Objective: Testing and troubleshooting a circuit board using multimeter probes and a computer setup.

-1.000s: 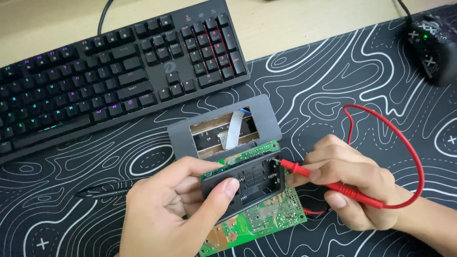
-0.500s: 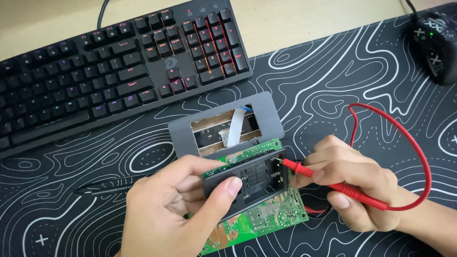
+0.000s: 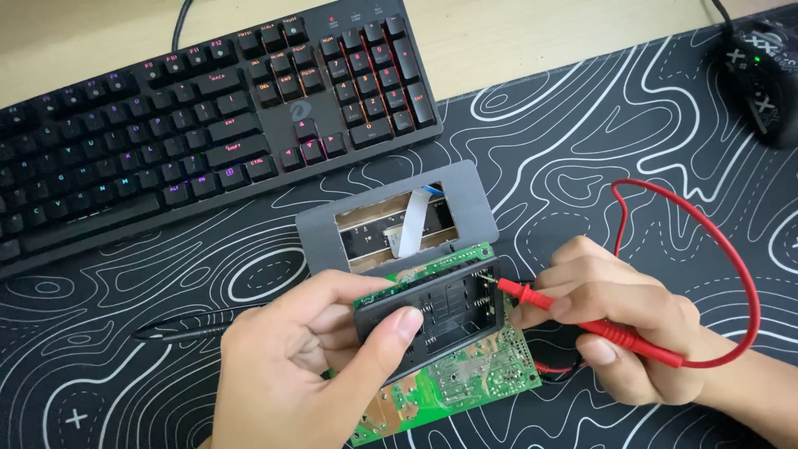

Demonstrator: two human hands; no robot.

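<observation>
My left hand grips a small opened device: a black battery holder mounted over a green circuit board, with a grey front frame and a white ribbon cable folded up behind it. My right hand holds a red meter probe like a pen, its metal tip touching a contact at the holder's right inner edge. The probe's red lead loops up and round to the right. A black probe lies on the mat to the left of my left hand.
Everything sits on a black desk mat with white contour lines. A black backlit keyboard lies along the back left, a black mouse at the top right, and pale wooden desk shows behind.
Hands, device and probe stay in place; only the view has drifted slightly. The probe tip remains at the holder's right edge.
</observation>
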